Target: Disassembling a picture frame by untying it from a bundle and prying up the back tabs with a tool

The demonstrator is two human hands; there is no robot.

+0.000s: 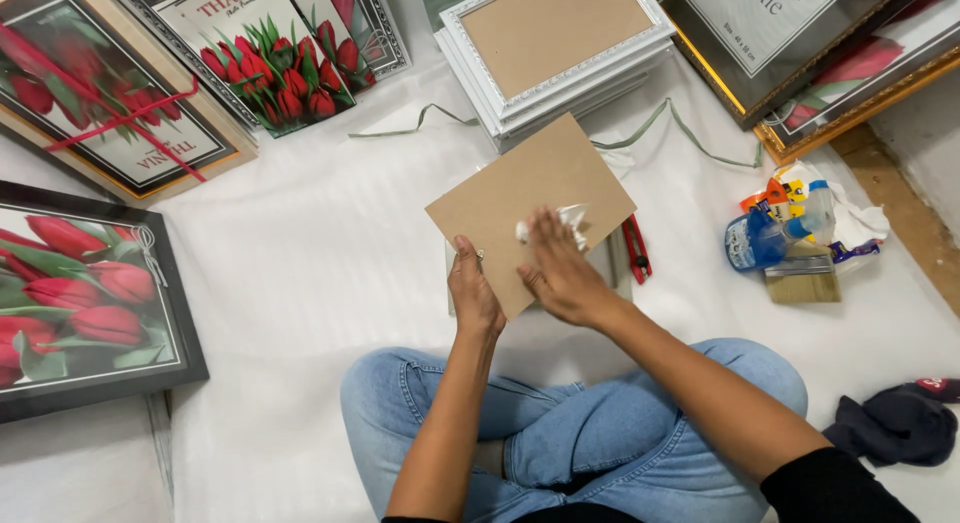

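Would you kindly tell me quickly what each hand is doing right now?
Left hand: closed on the edge of the flat brown rectangular backing board.
Right hand: pressing a crumpled white cloth onto that board.

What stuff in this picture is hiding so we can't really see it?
Head view, the only one:
- White cloth: mostly covered by the right hand pressing it on the brown board.
- Thing under the board: hidden by the board, which the left hand grips.
- Red-handled tool: its top is tucked behind the board.
- Tulip picture frames: cut off by the picture's edges.
- Spray bottle: its nozzle is too small to make out.
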